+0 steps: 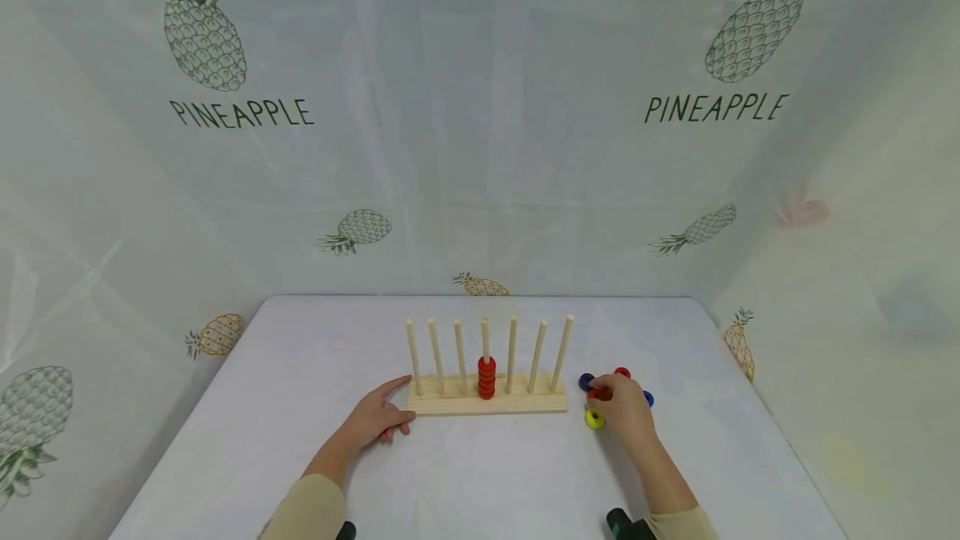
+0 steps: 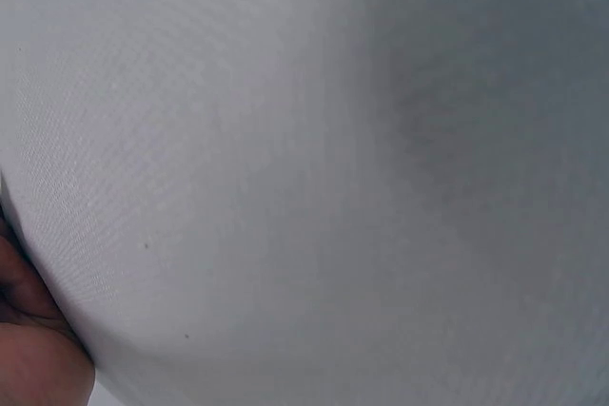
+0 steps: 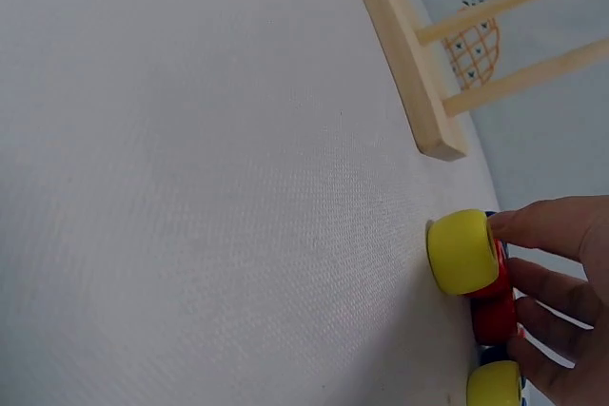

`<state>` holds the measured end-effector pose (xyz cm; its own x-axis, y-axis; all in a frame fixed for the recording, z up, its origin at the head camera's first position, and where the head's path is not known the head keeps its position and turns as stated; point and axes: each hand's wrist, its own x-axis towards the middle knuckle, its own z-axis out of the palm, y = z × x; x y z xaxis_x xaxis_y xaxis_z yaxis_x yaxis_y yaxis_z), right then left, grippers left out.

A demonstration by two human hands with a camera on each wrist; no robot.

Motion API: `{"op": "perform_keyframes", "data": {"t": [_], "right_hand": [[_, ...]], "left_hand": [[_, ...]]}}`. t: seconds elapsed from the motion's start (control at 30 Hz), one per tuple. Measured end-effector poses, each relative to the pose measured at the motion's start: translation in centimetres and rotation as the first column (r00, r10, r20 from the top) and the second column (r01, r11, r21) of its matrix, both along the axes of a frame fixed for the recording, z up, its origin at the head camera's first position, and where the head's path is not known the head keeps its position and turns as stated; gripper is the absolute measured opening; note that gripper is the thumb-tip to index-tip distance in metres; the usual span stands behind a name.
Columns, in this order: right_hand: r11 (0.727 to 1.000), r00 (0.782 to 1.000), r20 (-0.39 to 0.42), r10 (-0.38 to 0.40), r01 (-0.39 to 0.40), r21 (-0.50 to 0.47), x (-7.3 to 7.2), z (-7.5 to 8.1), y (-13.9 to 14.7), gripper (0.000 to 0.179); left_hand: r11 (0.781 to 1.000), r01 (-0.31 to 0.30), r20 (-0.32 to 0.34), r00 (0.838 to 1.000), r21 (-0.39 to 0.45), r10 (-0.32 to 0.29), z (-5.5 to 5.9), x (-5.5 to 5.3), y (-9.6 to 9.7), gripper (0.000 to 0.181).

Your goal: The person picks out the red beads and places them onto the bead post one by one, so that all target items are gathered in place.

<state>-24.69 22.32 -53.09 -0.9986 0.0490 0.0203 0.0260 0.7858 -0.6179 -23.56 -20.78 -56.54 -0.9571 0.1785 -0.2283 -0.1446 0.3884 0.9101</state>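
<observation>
Grip: L hand (image 1: 377,415) spread wide, touching rack (image 1: 450,407) L end; R hand (image 1: 624,408) among 6+ loose beads (image 3: 462,252) R of rack, pinch unclear. 7 pegs (image 1: 512,357), approx. 5 red rings (image 1: 487,379) on 4th.

Left hand (image 1: 372,417) with index finger (image 1: 394,386) and thumb (image 1: 401,417) apart; right hand (image 1: 626,409) low, fingers (image 3: 552,287) bent

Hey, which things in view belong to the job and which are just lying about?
Part of the job:
- wooden peg stand
- stacked red beads
- loose beads
- left hand, right hand

Only surroundings:
- pineapple-print backdrop
- white-covered table
</observation>
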Motion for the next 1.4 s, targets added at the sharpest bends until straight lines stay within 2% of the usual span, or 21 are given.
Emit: {"op": "perform_keyframes", "data": {"t": [0.6,0.87,1.2,1.4], "right_hand": [[0.994,0.998,-0.004,0.067,-0.066,0.087,-0.4,-0.2,0.4,0.027],[0.992,0.995,-0.042,0.087,-0.083,0.097,-0.2,-0.2,0.5,0.026],[0.988,0.98,-0.134,0.149,-0.142,0.059,0.0,0.2,0.2,0.025],[0.985,0.977,-0.131,0.17,-0.167,0.033,0.4,0.6,-0.6,0.022]], "left_hand": [[1.0,0.0,0.0,1.0,0.002,0.0,0.2,0.1,0.1,0.076],[1.0,-0.006,0.004,1.0,0.009,0.006,0.4,0.2,0.2,0.076],[1.0,-0.006,0.0,1.0,-0.001,0.006,0.1,0.1,0.1,0.075],[1.0,-0.012,0.001,1.0,-0.007,0.012,0.1,0.1,0.2,0.075]]}}
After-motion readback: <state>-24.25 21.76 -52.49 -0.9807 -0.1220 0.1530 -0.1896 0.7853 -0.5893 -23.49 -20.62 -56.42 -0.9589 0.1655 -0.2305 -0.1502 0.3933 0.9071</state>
